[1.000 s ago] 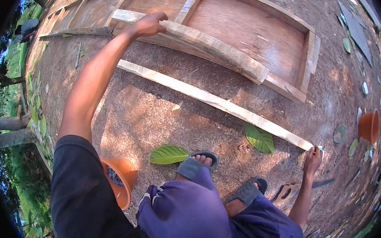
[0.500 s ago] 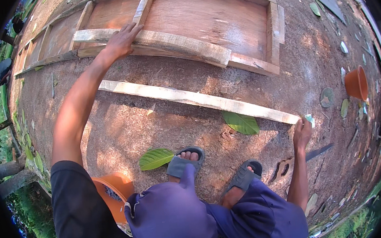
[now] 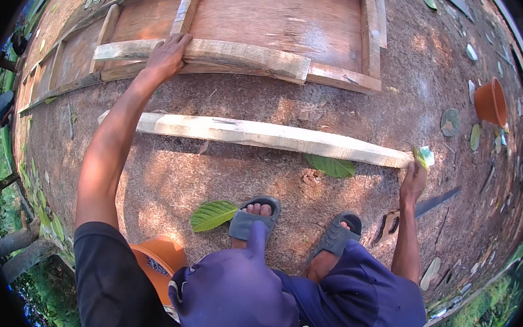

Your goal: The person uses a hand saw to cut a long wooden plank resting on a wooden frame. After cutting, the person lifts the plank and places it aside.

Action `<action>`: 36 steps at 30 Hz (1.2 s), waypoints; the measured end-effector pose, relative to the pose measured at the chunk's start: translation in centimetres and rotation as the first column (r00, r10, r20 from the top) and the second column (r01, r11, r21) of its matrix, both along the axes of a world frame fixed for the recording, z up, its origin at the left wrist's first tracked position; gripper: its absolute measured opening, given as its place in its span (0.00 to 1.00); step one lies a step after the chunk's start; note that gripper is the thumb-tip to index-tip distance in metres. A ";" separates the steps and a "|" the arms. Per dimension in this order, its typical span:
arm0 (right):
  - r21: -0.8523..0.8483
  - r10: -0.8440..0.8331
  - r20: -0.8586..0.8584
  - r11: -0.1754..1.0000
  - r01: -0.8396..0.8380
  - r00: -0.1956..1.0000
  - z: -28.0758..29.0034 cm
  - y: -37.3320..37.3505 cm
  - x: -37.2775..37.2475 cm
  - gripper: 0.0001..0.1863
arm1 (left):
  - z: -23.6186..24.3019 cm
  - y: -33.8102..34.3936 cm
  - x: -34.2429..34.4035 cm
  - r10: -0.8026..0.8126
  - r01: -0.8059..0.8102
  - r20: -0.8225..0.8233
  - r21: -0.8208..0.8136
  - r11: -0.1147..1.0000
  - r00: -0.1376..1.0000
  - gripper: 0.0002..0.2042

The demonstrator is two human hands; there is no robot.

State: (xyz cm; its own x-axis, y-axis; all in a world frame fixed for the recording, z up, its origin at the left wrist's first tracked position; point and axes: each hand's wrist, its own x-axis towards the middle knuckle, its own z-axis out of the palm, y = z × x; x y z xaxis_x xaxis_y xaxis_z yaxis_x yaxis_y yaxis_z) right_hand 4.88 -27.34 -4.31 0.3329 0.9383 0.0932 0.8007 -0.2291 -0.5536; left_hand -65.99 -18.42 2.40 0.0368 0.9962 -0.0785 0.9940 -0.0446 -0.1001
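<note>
My left hand (image 3: 170,54) is closed over the upper edge of a short wooden board (image 3: 247,58). That board leans along the near side of a large wooden frame (image 3: 369,38) backed with a plywood panel (image 3: 281,23). Nearer to me a long pale board (image 3: 272,138) runs across from left to right. Its right end is gripped by my right hand (image 3: 413,182), with a bit of green leaf (image 3: 419,157) at the fingers. The long board's left end passes behind my left forearm.
A handsaw (image 3: 433,203) lies on the ground beside my right forearm. An orange bucket (image 3: 169,251) with small dark contents stands by my left arm; another orange bucket (image 3: 491,103) lies tipped at the right. Large green leaves (image 3: 213,216) lie near my sandals (image 3: 255,219).
The long board has rolled in my right hand and now shows a broader face. My left hand stays on the short board.
</note>
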 end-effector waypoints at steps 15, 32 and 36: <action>-0.025 -0.115 -0.053 0.993 0.113 0.992 -1.4 -5.2 1.8 0.16 | 2.5 -1.5 2.2 -0.347 0.367 0.273 -0.022 0.930 0.897 0.37; 0.162 -0.011 -0.322 0.984 0.067 0.947 -3.3 -6.8 1.8 0.22 | 7.7 -12.1 27.7 -0.356 0.459 0.458 -0.136 0.878 0.814 0.35; -0.006 -0.039 -0.639 0.999 0.046 0.768 -1.0 -4.2 2.2 0.24 | 7.4 -12.8 29.1 -0.295 0.409 0.439 -0.192 0.892 0.849 0.34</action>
State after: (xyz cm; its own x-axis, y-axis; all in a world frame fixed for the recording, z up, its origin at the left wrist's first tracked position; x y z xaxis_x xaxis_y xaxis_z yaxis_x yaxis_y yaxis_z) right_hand 7.05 -31.50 -5.29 0.3580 0.9222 -0.1465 0.2508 -0.2461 -0.9362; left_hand -36.92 -31.26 9.78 0.4653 0.8509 -0.2439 0.8589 -0.3675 0.3566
